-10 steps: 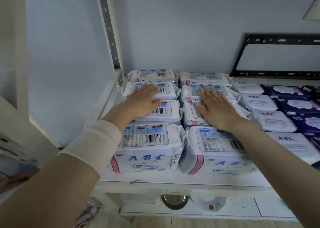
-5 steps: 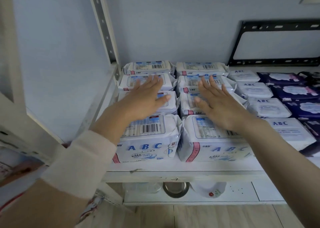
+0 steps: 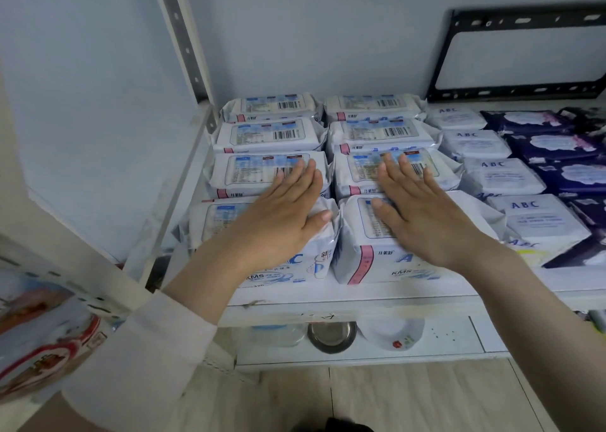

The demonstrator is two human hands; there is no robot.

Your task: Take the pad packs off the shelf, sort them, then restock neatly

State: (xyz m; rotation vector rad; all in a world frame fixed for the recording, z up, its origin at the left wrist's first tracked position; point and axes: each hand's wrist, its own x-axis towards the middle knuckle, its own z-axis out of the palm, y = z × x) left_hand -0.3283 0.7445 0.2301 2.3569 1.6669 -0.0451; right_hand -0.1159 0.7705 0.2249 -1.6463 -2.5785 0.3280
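White pad packs with blue ABC print stand in two rows on the white shelf [image 3: 328,292]. My left hand [image 3: 282,215] lies flat with straight fingers on the front pack of the left row [image 3: 216,221], its fingertips reaching the pack behind [image 3: 259,171]. My right hand [image 3: 416,212] lies flat on the front pack of the right row [image 3: 370,254], fingers stretched onto the pack behind it [image 3: 360,169]. Two more packs stand farther back in each row.
A row of smaller white ABC packs [image 3: 501,176] and dark purple packs [image 3: 570,172] fills the shelf's right side. A metal upright [image 3: 183,38] rises at the left, a black bracket [image 3: 524,54] hangs on the wall. A metal bowl [image 3: 331,335] sits below; printed bags [image 3: 42,343] lie lower left.
Both flat hands have slid back toward me, from the middle packs of the rows onto the front packs. The view has also shifted downward.
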